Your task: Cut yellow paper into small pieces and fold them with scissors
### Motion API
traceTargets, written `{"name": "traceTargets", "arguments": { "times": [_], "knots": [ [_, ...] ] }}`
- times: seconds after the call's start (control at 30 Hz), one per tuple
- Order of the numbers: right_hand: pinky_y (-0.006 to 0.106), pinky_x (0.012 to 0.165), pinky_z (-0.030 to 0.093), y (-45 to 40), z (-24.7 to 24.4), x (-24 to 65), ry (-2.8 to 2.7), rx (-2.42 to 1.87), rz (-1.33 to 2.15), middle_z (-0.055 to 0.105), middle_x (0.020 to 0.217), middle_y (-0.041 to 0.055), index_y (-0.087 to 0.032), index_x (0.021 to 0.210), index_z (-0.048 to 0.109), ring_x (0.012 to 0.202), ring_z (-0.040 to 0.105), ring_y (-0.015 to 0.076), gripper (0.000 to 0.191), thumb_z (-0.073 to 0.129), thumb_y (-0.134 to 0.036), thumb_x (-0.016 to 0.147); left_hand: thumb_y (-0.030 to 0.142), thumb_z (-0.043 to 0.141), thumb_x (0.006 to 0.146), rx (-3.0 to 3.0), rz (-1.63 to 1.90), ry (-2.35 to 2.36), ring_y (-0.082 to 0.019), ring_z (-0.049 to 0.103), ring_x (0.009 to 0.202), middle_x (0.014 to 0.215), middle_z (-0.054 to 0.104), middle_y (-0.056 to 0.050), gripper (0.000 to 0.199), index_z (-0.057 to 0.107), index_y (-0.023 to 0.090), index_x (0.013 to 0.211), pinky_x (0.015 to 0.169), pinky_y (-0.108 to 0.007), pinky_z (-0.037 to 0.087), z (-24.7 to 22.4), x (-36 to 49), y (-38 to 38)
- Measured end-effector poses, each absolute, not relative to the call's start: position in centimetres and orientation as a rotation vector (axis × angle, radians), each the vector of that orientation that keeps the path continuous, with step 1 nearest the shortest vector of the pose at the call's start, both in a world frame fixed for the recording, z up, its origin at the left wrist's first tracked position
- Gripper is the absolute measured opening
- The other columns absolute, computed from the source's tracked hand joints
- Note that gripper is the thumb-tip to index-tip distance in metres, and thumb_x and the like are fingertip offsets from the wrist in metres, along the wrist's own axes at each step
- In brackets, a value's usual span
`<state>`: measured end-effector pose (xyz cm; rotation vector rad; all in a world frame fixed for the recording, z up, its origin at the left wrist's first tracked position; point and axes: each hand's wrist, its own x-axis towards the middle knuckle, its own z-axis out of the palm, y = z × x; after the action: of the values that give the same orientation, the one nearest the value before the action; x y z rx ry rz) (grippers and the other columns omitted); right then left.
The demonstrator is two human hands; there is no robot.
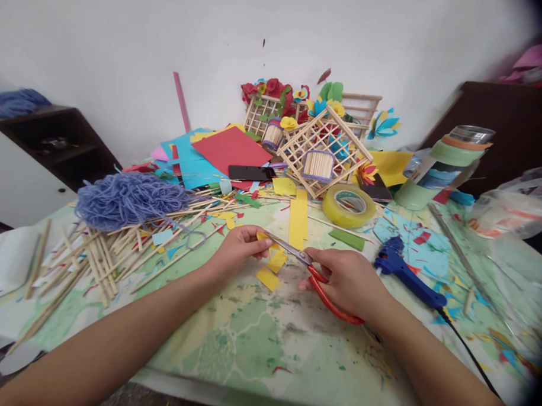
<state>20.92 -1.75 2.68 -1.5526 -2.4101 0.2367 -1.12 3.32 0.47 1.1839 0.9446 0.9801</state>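
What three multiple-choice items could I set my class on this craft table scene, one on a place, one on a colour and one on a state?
1. Where does the blue hot glue gun lie?
A. On the yarn ball
B. To the right of the right hand
C. Inside the stick lattice

2. What colour are the handles of the scissors?
A. Blue
B. Green
C. Red

3. What is the left hand doing?
A. Pinching a scrap of yellow paper
B. Gripping the tape roll
C. Resting on the yarn ball

Answers:
1. B, because the glue gun lies on the table just beyond that hand.
2. C, because red loops show around the right hand's fingers.
3. A, because the scrap sticks out from the fingertips beside the blades.
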Motion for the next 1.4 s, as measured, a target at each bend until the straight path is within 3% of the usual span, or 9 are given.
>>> {"name": "traceTargets", "arguments": {
  "times": [0.37, 0.63, 1.4],
  "knots": [
    [0.024, 0.051, 0.026, -1.65, 2.61, 21.05, -2.409, -1.545, 0.237, 0.060, 0.062, 0.0011, -0.022, 0.108, 0.064, 0.055, 0.051, 0.0139, 0.053, 0.053, -0.061, 0.075, 0.031, 0.072, 0.064, 1.204, 0.976, 0.963, -0.006, 0.043, 0.046, 0.050, 0.052, 0.003, 0.022, 0.060, 0.013, 0.066, 0.048, -0.020, 0.031, 0.90, -1.25, 3.28],
    [0.023, 0.051, 0.026, -1.66, 2.63, 21.08, -2.413, -1.528, 0.217, 0.059, 0.061, 0.0002, -0.022, 0.107, 0.064, 0.053, 0.049, 0.0131, 0.054, 0.052, -0.063, 0.075, 0.034, 0.073, 0.063, 1.233, 0.973, 0.988, -0.004, 0.026, 0.044, 0.047, 0.035, 0.007, 0.025, 0.059, 0.013, 0.064, 0.044, -0.022, 0.014, 1.08, -1.50, 3.40],
    [0.024, 0.053, 0.026, -1.59, 2.48, 21.14, -2.429, -1.489, 0.179, 0.062, 0.065, 0.0029, -0.020, 0.105, 0.065, 0.057, 0.052, 0.0144, 0.048, 0.055, -0.057, 0.075, 0.037, 0.070, 0.065, 1.333, 0.809, 0.984, -0.005, 0.022, 0.044, 0.048, 0.036, 0.006, 0.024, 0.064, 0.014, 0.069, 0.044, -0.023, 0.013, 1.01, -1.69, 3.35]
  ]
}}
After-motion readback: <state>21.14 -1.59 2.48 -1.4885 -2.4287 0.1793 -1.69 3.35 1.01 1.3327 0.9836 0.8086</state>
